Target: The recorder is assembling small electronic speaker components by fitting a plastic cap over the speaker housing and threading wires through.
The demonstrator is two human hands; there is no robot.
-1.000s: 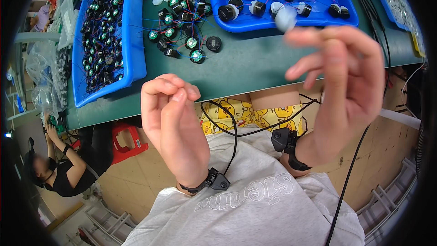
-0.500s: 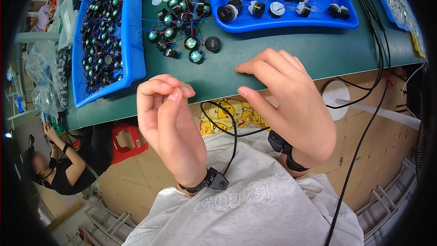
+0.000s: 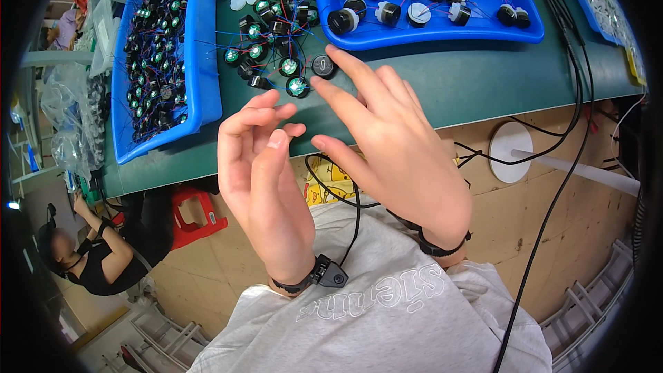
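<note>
Head view shows hands (image 3: 397, 148) at a green table (image 3: 463, 79) above tan flooring (image 3: 532, 235).

Lettering (image 3: 376, 295) up, near side!
Pale-outlined, it runs upside down across the grey shirt (image 3: 376, 342); farther off, a black round part (image 3: 328, 72) bears a mark (image 3: 322, 65) too tiny to read.

Your right hand (image 3: 407, 145) reaches to a black disc (image 3: 323, 67) on the table (image 3: 476, 83); your left hand (image 3: 266, 186), half curled, hovers nearby.

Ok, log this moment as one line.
left hand: half-curled, nothing visible in it | right hand: open beside black cylindrical component, contact unclear | blue tray beyond: white-capped black components
</note>
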